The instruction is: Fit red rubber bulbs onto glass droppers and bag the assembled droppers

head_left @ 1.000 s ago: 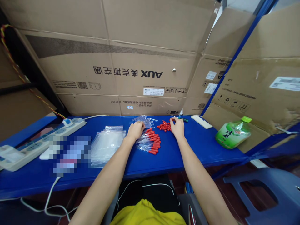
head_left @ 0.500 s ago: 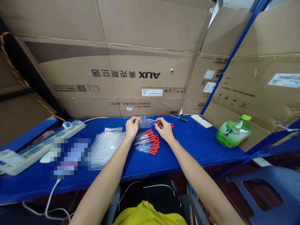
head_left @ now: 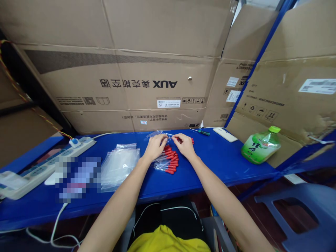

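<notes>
My left hand (head_left: 155, 147) and my right hand (head_left: 184, 144) meet near the back of the blue table, fingertips almost touching. The left fingers pinch a thin clear dropper tube, its end showing between the hands. The right fingers are closed on a small red rubber bulb, mostly hidden by them. Loose clear tubes (head_left: 154, 133) lie behind my left hand. Several assembled droppers with red bulbs (head_left: 172, 162) lie fanned out just below the hands. More red bulbs (head_left: 193, 141) peek out beside my right hand.
Clear zip bags (head_left: 120, 164) are stacked to the left, near a blurred-out item (head_left: 80, 178) and a power strip (head_left: 60, 157). Back right are a screwdriver (head_left: 203, 132), a white phone-like slab (head_left: 225, 134) and a green drink bottle (head_left: 261, 147). Cardboard (head_left: 136, 105) walls the table's back.
My left hand has moved from the loose tubes toward my right hand, now covering part of the fanned droppers. My right hand has stayed nearly in place.
</notes>
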Action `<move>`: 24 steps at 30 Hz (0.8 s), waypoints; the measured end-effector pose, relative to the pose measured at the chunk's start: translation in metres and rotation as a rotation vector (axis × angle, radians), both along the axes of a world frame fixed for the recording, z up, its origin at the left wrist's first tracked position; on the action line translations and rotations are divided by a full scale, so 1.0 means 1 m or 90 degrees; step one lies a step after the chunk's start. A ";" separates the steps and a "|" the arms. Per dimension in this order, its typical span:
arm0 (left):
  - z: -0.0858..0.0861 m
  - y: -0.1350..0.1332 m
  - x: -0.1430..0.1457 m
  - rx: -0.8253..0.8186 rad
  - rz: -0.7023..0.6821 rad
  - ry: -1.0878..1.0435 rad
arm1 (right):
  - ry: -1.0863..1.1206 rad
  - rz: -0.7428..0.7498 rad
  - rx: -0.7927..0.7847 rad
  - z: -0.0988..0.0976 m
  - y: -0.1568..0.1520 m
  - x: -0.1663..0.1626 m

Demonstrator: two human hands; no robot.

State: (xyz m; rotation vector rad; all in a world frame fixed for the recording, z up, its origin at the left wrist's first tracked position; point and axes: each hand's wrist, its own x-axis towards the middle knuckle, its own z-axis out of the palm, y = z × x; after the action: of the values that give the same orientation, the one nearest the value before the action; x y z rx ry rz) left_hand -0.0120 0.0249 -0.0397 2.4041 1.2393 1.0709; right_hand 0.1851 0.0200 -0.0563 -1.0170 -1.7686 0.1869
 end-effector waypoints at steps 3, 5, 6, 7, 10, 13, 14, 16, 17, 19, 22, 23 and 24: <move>0.002 -0.005 0.005 0.031 -0.026 0.059 | -0.008 0.028 0.004 0.001 -0.003 -0.003; 0.001 -0.006 0.007 0.038 -0.031 0.058 | 0.015 0.039 -0.005 0.002 -0.005 -0.005; 0.000 -0.006 0.007 0.040 -0.022 0.055 | 0.035 0.038 -0.012 0.003 -0.006 -0.006; 0.000 -0.006 0.008 0.041 -0.007 0.054 | 0.055 0.034 -0.018 0.004 -0.006 -0.006; 0.001 -0.007 0.007 0.029 0.046 0.070 | 0.116 0.010 -0.030 0.005 -0.006 -0.005; 0.003 -0.008 0.005 -0.009 0.059 0.074 | 0.179 0.016 -0.044 0.003 -0.005 -0.005; 0.003 -0.009 0.005 -0.016 0.053 0.072 | 0.197 0.030 -0.049 0.002 -0.004 -0.005; 0.002 -0.009 0.006 -0.019 0.036 0.061 | 0.219 0.061 -0.055 0.000 -0.003 -0.007; 0.001 -0.009 0.006 -0.017 0.030 0.051 | 0.224 0.074 -0.058 0.000 -0.003 -0.008; -0.001 -0.008 0.007 -0.013 0.020 0.028 | 0.226 0.088 -0.061 0.000 -0.004 -0.009; -0.003 -0.006 0.008 -0.001 -0.001 -0.003 | 0.221 0.091 -0.066 0.001 -0.006 -0.010; -0.003 -0.006 0.008 0.005 -0.012 -0.013 | 0.222 0.090 -0.067 0.001 -0.006 -0.010; -0.004 -0.005 0.008 0.013 -0.024 -0.025 | 0.227 0.088 -0.069 0.001 -0.006 -0.009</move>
State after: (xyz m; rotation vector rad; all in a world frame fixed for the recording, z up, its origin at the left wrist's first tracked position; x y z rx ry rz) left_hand -0.0040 0.0196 -0.0433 2.3995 1.1712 1.1194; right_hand 0.1757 0.0135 -0.0551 -0.8751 -1.5131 0.5244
